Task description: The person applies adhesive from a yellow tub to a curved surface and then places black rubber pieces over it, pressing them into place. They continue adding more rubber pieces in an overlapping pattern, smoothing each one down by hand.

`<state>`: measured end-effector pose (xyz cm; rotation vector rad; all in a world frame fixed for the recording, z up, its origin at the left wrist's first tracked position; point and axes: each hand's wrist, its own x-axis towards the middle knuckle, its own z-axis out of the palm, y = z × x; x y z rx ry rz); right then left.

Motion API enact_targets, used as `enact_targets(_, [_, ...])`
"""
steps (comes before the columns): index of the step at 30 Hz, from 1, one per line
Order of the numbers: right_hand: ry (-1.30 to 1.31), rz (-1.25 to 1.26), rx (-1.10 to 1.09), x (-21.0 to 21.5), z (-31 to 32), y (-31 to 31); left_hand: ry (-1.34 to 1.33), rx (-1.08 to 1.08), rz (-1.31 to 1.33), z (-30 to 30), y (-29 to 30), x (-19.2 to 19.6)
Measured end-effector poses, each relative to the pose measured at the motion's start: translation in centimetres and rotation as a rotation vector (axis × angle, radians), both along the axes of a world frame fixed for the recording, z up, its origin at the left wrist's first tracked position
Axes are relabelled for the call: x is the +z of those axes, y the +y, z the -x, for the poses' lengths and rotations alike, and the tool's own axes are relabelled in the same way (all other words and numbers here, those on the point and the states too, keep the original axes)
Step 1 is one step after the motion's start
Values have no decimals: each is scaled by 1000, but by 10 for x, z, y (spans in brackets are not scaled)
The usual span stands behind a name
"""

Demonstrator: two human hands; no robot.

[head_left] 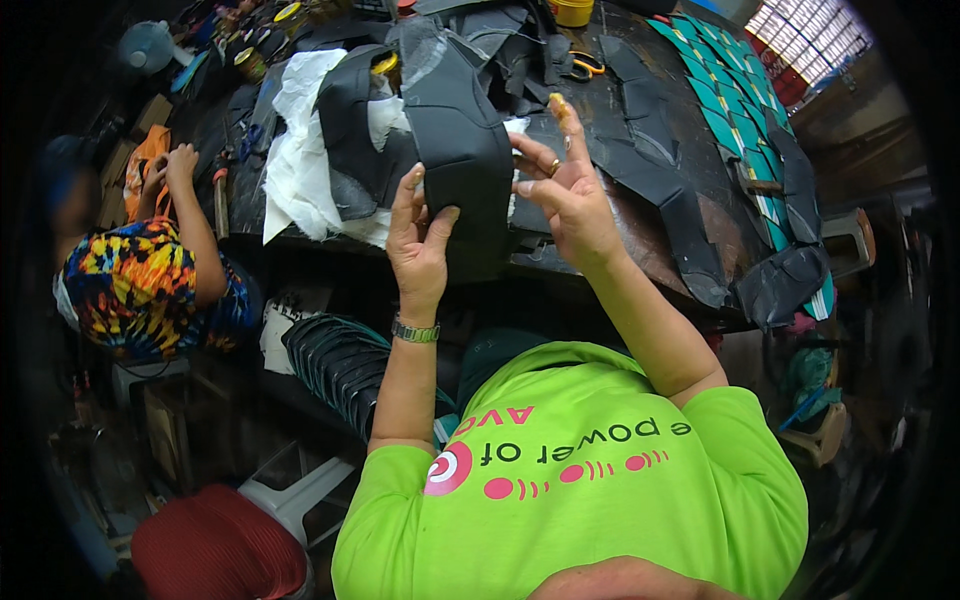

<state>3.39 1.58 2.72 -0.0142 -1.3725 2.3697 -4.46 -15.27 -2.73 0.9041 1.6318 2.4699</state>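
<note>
A black leather-like panel (462,150) with curved seams stands raised at the near edge of the table. My left hand (420,250) grips its lower left edge, thumb in front and fingers at the side. My right hand (578,200) is at the panel's right edge with its fingers apart. One finger points upward, its tip smeared yellowish brown; whether the thumb and other fingers touch the panel I cannot tell. Behind and left of the panel lie another black cut piece (345,135) and crumpled white paper (298,170).
The dark worktable (560,135) carries orange-handled scissors (585,66), black pieces (660,185) and rows of green pieces (715,85). A yellow tub (572,12) sits at the back. Another person (150,275) works at the left. Below are stacked dark pieces (335,365) and a red-covered seat (220,545).
</note>
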Motion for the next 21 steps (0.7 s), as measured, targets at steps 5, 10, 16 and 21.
enact_targets(5, [-84,-41,-36,-9,-24,11,50,5,62,8,5,18])
enact_targets(10, [-88,9,-83,-15,-37,23,-41,-83,-77,-2,22,32])
enact_targets(16, [-74,75,-63,-12,-41,24,-153,-99,-37,-11,31,38])
enact_targets(21, [-84,70,-52,-14,-43,19,-99,-186,-45,-12,33,35])
